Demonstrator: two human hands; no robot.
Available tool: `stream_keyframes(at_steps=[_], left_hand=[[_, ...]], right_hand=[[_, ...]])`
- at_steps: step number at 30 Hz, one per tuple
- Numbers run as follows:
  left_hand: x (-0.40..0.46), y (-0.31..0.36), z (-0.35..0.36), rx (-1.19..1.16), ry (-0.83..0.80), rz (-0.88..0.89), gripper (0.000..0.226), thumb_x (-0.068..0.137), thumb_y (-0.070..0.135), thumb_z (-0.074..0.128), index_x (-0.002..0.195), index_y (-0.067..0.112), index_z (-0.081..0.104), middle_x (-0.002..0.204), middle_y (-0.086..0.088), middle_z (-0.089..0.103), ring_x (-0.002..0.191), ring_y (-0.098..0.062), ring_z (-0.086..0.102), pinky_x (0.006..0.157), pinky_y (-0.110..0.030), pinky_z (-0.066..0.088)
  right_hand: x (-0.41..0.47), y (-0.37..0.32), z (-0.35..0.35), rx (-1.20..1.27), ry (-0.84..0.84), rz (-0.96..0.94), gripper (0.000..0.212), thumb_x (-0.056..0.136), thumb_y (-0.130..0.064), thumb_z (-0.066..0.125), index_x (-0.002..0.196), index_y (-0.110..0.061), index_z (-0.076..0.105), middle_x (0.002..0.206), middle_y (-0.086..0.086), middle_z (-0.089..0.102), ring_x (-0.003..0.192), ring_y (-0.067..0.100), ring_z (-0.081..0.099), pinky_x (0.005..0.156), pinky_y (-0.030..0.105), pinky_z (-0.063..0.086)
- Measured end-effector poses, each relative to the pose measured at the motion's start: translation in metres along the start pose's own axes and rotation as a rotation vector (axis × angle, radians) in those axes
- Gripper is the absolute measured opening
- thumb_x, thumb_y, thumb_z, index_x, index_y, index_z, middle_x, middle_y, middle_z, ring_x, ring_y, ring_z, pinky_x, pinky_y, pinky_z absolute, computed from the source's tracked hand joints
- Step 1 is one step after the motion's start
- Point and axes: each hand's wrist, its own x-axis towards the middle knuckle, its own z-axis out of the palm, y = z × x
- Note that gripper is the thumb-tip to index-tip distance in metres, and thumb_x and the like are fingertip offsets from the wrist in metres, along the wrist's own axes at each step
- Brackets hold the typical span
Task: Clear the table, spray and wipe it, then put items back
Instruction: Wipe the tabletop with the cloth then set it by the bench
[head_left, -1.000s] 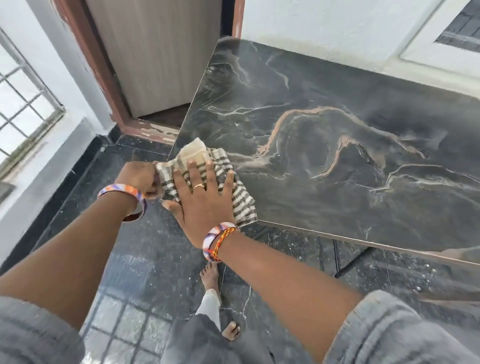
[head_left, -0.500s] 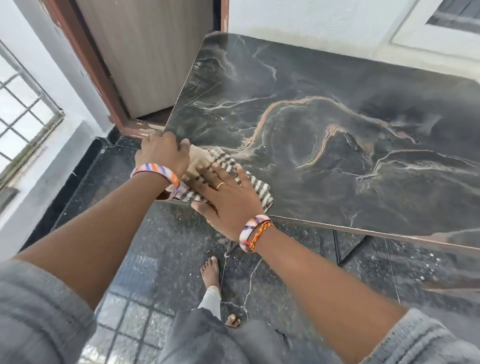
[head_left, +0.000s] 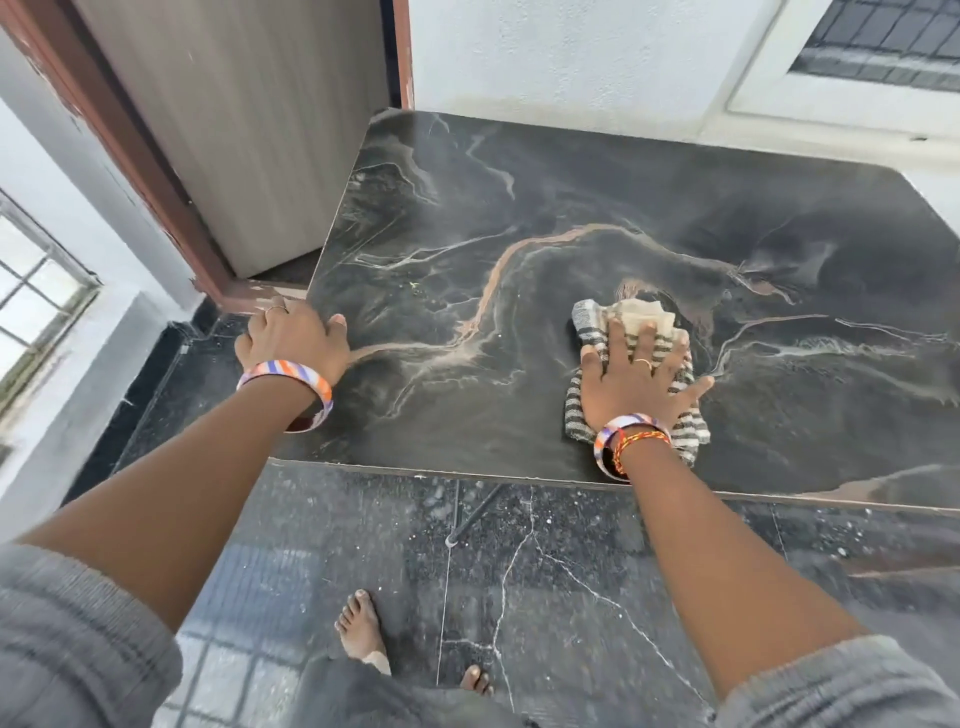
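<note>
The dark marble-patterned table (head_left: 571, 208) fills the middle and right of the head view, its top bare except for the cloth. A striped grey-and-white cloth (head_left: 589, 325) with a beige patch lies on the near middle of the top. My right hand (head_left: 634, 384) presses flat on it, fingers spread and straight. My left hand (head_left: 293, 338) holds the table's left edge near the front corner, thumb on top and fingers curled over the side. Both wrists wear striped bangles.
A wooden door (head_left: 249, 130) in a brown frame stands just left of the table. White walls run behind, with a window (head_left: 36, 291) on the left. A thin table leg (head_left: 472, 512) shows under the front edge. My bare feet (head_left: 361, 629) stand on dark tiles.
My right hand has slid the cloth from the table's front left corner rightward to the near middle. My left hand has let go of the cloth and now holds the table's left edge.
</note>
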Motion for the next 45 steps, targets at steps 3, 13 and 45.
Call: stream_keyframes(at_steps=[3,13,45], left_hand=[[0.021,-0.019,0.000,-0.080,-0.017,-0.064,0.045,0.096,0.033,0.035,0.121,-0.003,0.047,0.128,-0.028,0.052,0.119,-0.045,0.047,0.102,-0.050,0.037],[0.084,-0.050,0.006,-0.831,-0.571,-0.206,0.031,0.098,0.016,0.043,0.069,0.012,0.054,0.056,-0.008,0.056,0.029,-0.007,0.051,0.034,-0.010,0.040],[0.062,-0.097,0.024,-1.354,-0.837,-0.614,0.047,0.099,0.045,0.028,0.086,0.008,0.054,0.051,-0.006,0.063,0.040,-0.018,0.062,0.047,-0.033,0.053]], right_hand=[[0.021,-0.020,0.000,0.012,0.004,0.009,0.056,0.097,-0.049,0.016,0.150,-0.035,0.005,0.160,-0.002,-0.004,0.145,0.033,-0.014,0.111,0.063,-0.008],[0.061,-0.130,0.002,0.016,-0.005,-0.130,0.054,0.099,-0.046,0.016,0.150,-0.033,0.004,0.160,-0.002,-0.003,0.146,0.029,-0.010,0.114,0.057,-0.008],[-0.062,-0.249,0.030,0.067,-0.103,-0.947,0.038,0.095,-0.030,0.031,0.119,-0.021,0.059,0.141,-0.008,0.045,0.147,0.017,0.010,0.114,0.057,-0.003]])
